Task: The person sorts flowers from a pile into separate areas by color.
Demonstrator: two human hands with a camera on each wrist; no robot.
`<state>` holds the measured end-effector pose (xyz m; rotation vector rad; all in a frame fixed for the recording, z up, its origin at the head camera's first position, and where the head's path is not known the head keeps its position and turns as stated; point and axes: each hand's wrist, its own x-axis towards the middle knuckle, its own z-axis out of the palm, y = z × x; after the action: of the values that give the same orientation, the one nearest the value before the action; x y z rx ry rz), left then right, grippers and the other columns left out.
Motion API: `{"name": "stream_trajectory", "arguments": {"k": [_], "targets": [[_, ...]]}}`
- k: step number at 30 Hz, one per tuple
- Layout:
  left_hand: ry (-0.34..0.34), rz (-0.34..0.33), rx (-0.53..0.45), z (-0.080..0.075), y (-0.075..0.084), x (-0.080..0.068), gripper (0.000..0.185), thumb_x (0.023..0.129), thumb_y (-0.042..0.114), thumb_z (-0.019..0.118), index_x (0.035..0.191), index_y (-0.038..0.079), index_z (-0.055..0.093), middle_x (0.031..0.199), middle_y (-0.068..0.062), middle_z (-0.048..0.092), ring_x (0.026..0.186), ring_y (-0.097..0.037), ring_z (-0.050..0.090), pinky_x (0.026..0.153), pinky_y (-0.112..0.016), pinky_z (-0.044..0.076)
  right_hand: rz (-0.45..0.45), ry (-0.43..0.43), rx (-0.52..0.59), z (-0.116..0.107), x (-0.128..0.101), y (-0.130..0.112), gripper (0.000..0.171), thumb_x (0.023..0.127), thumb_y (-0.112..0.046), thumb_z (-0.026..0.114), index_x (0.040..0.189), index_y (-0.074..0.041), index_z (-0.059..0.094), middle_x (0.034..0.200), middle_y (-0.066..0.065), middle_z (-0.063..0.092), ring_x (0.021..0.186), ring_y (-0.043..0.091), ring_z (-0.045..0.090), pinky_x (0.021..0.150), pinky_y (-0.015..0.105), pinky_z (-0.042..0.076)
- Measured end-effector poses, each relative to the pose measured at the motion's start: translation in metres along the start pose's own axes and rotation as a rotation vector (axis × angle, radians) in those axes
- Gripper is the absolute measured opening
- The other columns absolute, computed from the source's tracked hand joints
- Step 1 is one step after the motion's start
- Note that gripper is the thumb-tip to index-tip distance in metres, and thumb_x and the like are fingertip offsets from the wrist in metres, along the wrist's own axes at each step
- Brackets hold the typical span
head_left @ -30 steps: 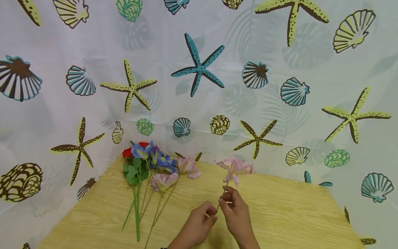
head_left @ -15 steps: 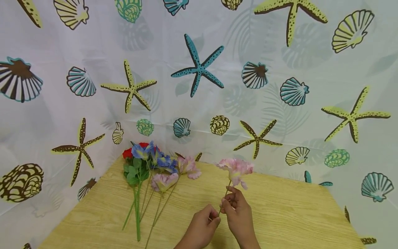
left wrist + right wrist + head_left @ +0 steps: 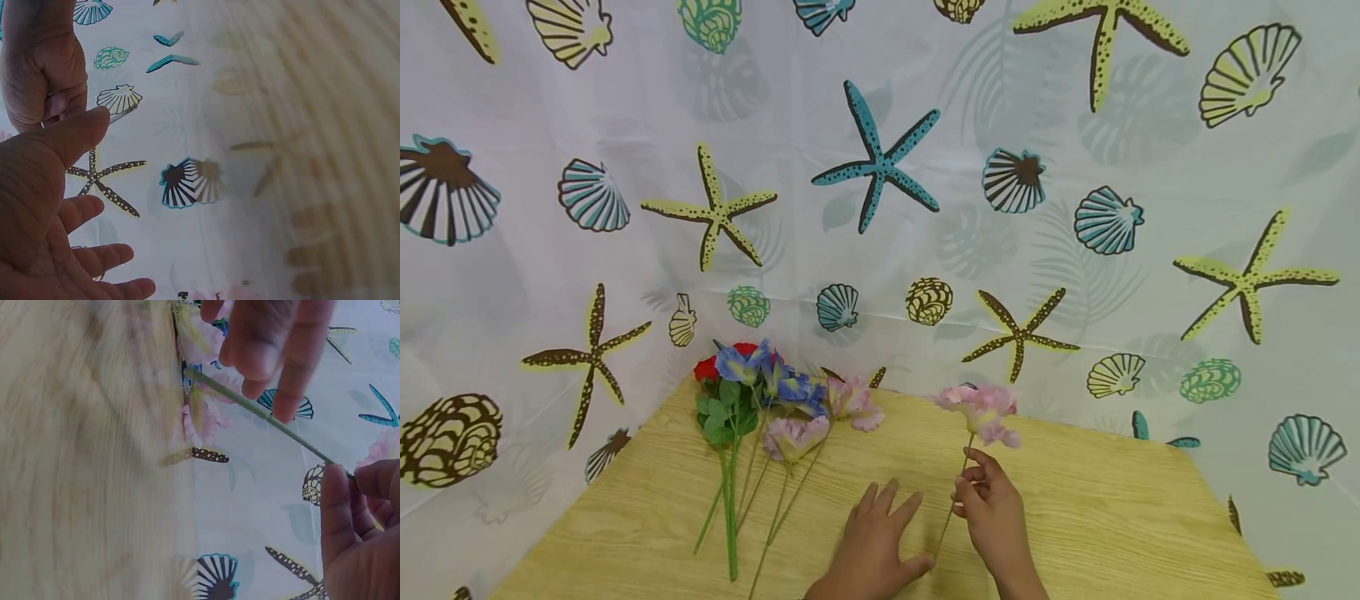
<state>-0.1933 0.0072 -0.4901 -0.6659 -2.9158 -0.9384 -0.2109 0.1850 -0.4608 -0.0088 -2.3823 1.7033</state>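
Note:
My right hand [image 3: 996,517] pinches the thin stem of a pink artificial flower [image 3: 981,410], which it holds upright above the table. The stem's lower part [image 3: 262,415] slants out below the fingers in the right wrist view. Beside it, my left hand [image 3: 874,546] is spread, fingers straight, low over the wooden table, with its thumb near the stem's lower end. In the left wrist view the left hand [image 3: 44,212] shows its fingers apart with nothing between them; the right hand [image 3: 47,75] is at the upper left.
Several artificial flowers lie at the table's left: red roses [image 3: 706,368] with green leaves [image 3: 722,417], blue flowers [image 3: 801,390] and two pink flowers [image 3: 796,437]. A white curtain [image 3: 925,250] printed with shells and starfish hangs behind the wood-grain table [image 3: 1135,508].
My left hand has let go of the stem, spread its fingers and moved slightly down. The right hand has moved a little to the right with the pink flower.

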Motion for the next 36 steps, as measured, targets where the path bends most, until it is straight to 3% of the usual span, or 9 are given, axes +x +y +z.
{"name": "stream_trajectory", "arguments": {"k": [4, 8, 13, 24, 32, 36], "targets": [[-0.025, 0.016, 0.074, -0.003, -0.006, 0.0, 0.073, 0.079, 0.057, 0.063, 0.141, 0.025, 0.041, 0.148, -0.016, 0.025, 0.132, -0.048, 0.016, 0.093, -0.067, 0.025, 0.08, -0.002, -0.006, -0.01, 0.0, 0.005, 0.038, 0.092, -0.009, 0.055, 0.128, -0.018, 0.048, 0.102, 0.011, 0.051, 0.082, 0.025, 0.06, 0.064, 0.028, 0.053], [-0.013, 0.063, 0.128, -0.007, -0.011, 0.001, 0.07, 0.082, 0.057, 0.059, 0.141, 0.025, 0.04, 0.147, -0.015, 0.026, 0.133, -0.047, 0.015, 0.094, -0.067, 0.023, 0.129, 0.012, -0.024, -0.024, 0.002, 0.01, 0.04, 0.092, -0.008, 0.055, 0.13, -0.016, 0.047, 0.101, 0.012, 0.051, 0.082, 0.028, 0.06, 0.062, 0.03, 0.053], [-0.026, 0.089, 0.159, -0.014, -0.026, -0.002, 0.067, 0.085, 0.057, 0.054, 0.141, 0.024, 0.039, 0.147, -0.015, 0.026, 0.134, -0.045, 0.014, 0.1, -0.063, 0.017, 0.173, 0.009, -0.118, -0.05, 0.007, 0.025, 0.042, 0.092, -0.008, 0.053, 0.133, -0.014, 0.043, 0.101, 0.013, 0.052, 0.083, 0.029, 0.06, 0.061, 0.031, 0.053], [0.076, -0.002, 0.326, -0.048, -0.075, -0.011, 0.068, 0.082, 0.053, 0.061, 0.139, 0.02, 0.044, 0.146, -0.018, 0.028, 0.132, -0.047, 0.018, 0.096, -0.067, 0.02, 0.224, 0.002, -0.413, -0.127, 0.037, 0.057, 0.046, 0.093, -0.009, 0.048, 0.136, 0.002, 0.036, 0.1, 0.018, 0.056, 0.074, 0.024, 0.062, 0.057, 0.032, 0.052], [0.119, -0.023, 0.352, -0.055, -0.088, -0.017, 0.063, 0.082, 0.046, 0.065, 0.135, 0.016, 0.049, 0.141, -0.02, 0.034, 0.129, -0.047, 0.025, 0.093, -0.064, 0.027, 0.305, -0.016, -0.605, -0.191, 0.052, 0.093, 0.046, 0.092, -0.013, 0.048, 0.129, 0.013, 0.038, 0.095, 0.023, 0.059, 0.063, 0.019, 0.06, 0.054, 0.035, 0.048], [0.169, -0.115, 0.37, -0.061, -0.091, -0.02, 0.06, 0.081, 0.042, 0.068, 0.131, 0.012, 0.052, 0.131, -0.021, 0.042, 0.118, -0.044, 0.038, 0.084, -0.057, 0.039, 0.343, -0.056, -0.684, -0.219, 0.051, 0.102, 0.048, 0.091, -0.016, 0.049, 0.125, 0.016, 0.039, 0.094, 0.026, 0.061, 0.066, 0.024, 0.061, 0.059, 0.041, 0.047]]}}
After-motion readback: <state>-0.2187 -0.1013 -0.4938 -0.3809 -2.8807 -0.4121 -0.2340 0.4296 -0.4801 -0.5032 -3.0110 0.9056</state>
